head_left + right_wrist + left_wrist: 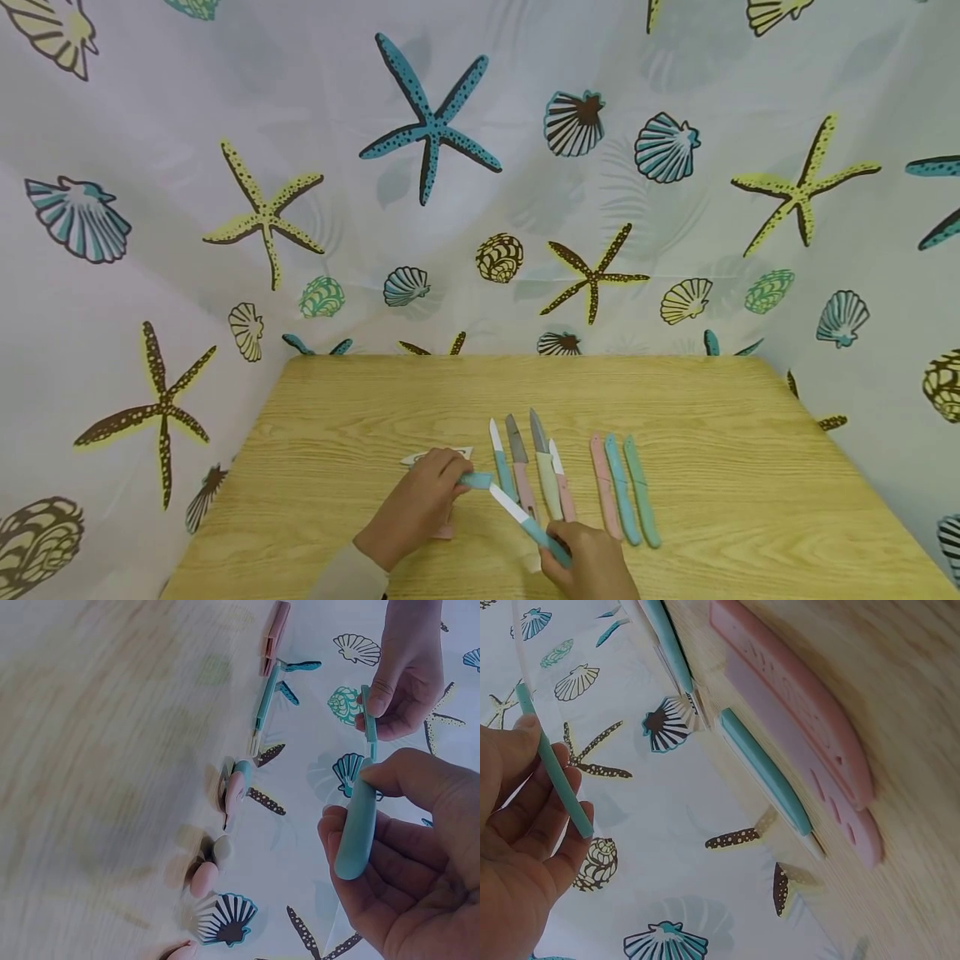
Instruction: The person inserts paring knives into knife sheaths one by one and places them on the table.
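My left hand (pixel 422 507) pinches a blue blade cover (pixel 476 480) between thumb and fingers. A small knife (pixel 546 542) with a blue handle and white blade is in my right hand (pixel 592 565), gripped by the handle. Its blade points up and left, with the tip at the cover's open end; whether it is inside, I cannot tell. In the right wrist view the blue handle (pixel 356 832) lies across the curled fingers, in line with the cover (pixel 370 720). Beneath my left hand, a white pointed piece (pixel 462 452) and a pink piece (pixel 444 532) are partly hidden.
Several unsheathed knives lie between the hands: a blue-handled one (pixel 502 467), a pink-handled one (pixel 522 475), a cream-handled one (pixel 550 483) and another pink one (pixel 564 487). To their right lie pink (pixel 602 483), blue (pixel 621 492) and green (pixel 641 492) pieces. A patterned curtain (pixel 495 192) surrounds the table (pixel 360 400).
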A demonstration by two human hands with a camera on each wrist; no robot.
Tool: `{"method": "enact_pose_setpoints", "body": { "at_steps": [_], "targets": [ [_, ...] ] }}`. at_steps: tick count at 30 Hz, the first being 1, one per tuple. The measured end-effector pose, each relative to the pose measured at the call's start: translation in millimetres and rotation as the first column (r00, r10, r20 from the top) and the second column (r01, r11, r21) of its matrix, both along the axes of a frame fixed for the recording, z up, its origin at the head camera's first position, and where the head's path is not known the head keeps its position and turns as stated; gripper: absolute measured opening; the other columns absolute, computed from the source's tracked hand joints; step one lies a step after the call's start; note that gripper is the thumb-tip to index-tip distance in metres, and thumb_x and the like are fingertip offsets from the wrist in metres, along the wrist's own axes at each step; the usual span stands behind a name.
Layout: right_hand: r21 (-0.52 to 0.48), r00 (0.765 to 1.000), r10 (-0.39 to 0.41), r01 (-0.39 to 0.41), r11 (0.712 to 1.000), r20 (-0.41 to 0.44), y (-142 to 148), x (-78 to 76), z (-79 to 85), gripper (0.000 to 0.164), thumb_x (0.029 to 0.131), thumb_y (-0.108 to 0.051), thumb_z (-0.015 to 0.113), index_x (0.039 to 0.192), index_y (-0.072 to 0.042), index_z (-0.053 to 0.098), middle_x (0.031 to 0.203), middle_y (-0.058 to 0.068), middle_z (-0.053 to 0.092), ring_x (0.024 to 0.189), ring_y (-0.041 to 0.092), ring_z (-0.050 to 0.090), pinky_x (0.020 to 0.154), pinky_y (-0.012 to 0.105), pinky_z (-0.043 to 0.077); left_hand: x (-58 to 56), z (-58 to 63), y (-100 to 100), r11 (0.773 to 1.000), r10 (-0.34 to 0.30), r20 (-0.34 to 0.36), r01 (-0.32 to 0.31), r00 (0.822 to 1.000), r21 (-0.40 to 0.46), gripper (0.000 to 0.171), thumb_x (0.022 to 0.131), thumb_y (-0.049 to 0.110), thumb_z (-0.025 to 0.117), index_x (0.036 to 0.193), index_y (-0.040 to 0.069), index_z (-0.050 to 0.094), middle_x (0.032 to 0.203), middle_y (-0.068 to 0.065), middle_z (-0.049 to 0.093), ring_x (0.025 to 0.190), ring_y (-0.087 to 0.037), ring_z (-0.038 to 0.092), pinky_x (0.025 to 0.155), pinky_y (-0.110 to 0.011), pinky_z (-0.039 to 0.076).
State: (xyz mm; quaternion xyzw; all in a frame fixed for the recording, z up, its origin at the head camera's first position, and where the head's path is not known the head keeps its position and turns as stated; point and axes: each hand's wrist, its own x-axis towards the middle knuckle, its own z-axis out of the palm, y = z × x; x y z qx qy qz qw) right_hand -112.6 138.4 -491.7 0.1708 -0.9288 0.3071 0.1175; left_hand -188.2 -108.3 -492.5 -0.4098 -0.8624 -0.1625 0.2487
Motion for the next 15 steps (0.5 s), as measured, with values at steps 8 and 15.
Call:
{"method": "enact_pose_setpoints", "body": {
  "at_steps": [8, 15],
  "targets": [
    [-0.008, 0.998, 0.027, -0.028, 1.000, -0.047, 2.1, 0.4, -2.4, 0.008, 0.073, -0.002, 0.075, 0.075, -0.005, 0.067, 0.063, -0.002, 0.063, 0.052, -0.004, 0.051, 0.047, 0.012, 0.043, 0.4, -0.7, -2.0, 1.000, 0.018, 0.041, -0.018, 0.999, -0.021, 0.020, 0.089, 0.013, 0.067, 0.106, 0.009, 0.058, 0.106, 0.000, 0.058, 0.097, -0.012, 0.057, 0.087, -0.026, 0.051],
    [0.016, 0.996, 0.067, -0.066, 0.998, -0.051, 4.2, 0.2, -1.3, 0.009, 0.074, -0.002, 0.076, 0.075, -0.004, 0.067, 0.064, -0.003, 0.063, 0.054, -0.004, 0.050, 0.048, 0.011, 0.043, 0.6, 0.5, -2.8, 0.999, 0.020, 0.061, -0.018, 0.998, -0.031, 0.019, 0.089, 0.015, 0.068, 0.105, 0.011, 0.059, 0.104, 0.002, 0.058, 0.095, -0.011, 0.057, 0.083, -0.030, 0.050]
  ]
}}
